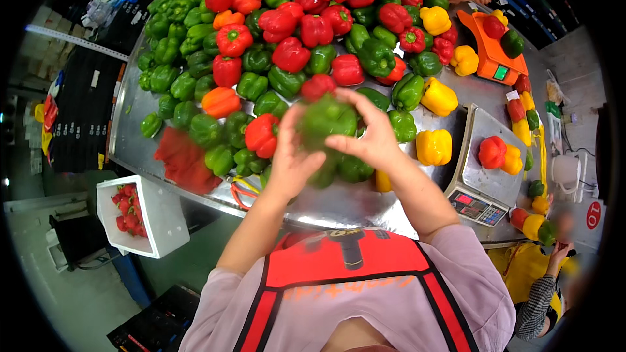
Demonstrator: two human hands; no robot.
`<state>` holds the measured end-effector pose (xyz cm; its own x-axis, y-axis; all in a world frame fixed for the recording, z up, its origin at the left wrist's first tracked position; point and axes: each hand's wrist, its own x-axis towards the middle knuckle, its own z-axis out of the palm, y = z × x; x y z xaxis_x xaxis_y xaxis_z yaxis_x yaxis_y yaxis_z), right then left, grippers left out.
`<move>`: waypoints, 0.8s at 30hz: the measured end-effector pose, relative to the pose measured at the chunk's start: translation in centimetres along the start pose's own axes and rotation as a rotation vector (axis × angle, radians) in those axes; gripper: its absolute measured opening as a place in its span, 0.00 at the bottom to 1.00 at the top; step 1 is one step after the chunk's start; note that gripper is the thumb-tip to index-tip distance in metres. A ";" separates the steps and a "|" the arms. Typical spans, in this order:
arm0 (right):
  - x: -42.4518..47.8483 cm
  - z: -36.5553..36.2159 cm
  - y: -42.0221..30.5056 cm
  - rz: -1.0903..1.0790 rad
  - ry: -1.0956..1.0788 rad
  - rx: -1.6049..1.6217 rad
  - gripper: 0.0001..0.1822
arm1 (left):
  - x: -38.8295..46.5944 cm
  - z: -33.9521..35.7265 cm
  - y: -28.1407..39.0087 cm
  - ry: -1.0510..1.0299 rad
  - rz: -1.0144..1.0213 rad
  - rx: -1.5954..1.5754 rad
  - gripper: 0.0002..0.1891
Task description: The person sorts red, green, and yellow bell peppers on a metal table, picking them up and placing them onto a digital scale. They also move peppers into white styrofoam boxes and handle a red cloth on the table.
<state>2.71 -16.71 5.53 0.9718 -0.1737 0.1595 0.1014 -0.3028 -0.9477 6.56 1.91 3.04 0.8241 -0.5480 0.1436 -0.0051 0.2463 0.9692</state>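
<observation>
Between my left hand [293, 156] and my right hand [369, 132] is a green bell pepper [328, 122], blurred, raised over the near edge of a steel table [323, 208]. Both hands curve around its sides, with fingers and thumbs touching it or very close to it. Beyond and around them lies a large heap of green, red and orange bell peppers. A red bell pepper [262, 135] lies just left of my left hand. To the right of my right forearm are yellow bell peppers [434, 147]. Green peppers below my hands are partly hidden and blurred.
A steel digital scale [489, 176] holds a red and a yellow pepper; an orange scale [494, 54] stands beyond. A red cloth [186, 161] lies at the near left edge, beside a foam box [166, 217] of red peppers. Other people's hands show at top right and lower right.
</observation>
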 end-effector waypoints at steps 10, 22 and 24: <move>-6.5 2.5 1.0 0.128 -0.066 0.481 0.46 | -3.2 1.1 -0.2 0.078 -0.306 -0.613 0.35; -9.1 6.4 0.6 0.002 -0.216 0.077 0.42 | -9.4 -2.3 -2.0 0.295 -0.351 -0.531 0.24; -8.6 6.6 1.4 0.076 -0.325 0.109 0.38 | -11.5 -3.4 -2.0 0.357 -0.385 -0.606 0.25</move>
<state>-4.11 -9.48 0.99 0.9927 0.1206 0.0077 0.0313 -0.1952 -0.9803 -1.00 10.43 -1.27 0.8373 -0.4192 -0.3510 0.5407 0.5394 0.6455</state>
